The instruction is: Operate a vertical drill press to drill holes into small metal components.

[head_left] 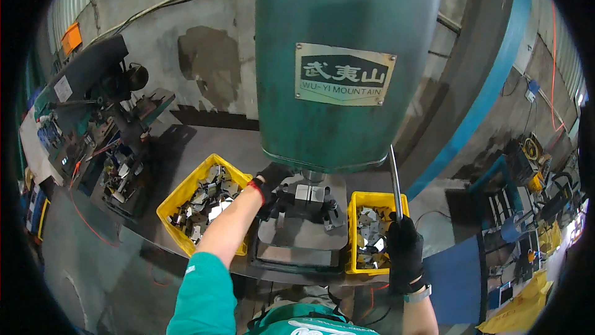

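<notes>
A green bench drilling machine stands directly ahead, its big housing over a grey base table. On that table sits a metal fixture block, with a smaller clamp piece at its right. My right hand, in a black glove, is closed round the machine's steel lever. My left hand, also gloved in black, reaches to the left side of the fixture, just below the housing. Its fingers blend into the dark parts there, so I cannot make out whether they hold anything.
Yellow bins of small bent metal parts flank the machine: a left bin and a right bin. Another machine stands at far left. A blue post rises behind on the right, and a blue panel lies right of my right arm.
</notes>
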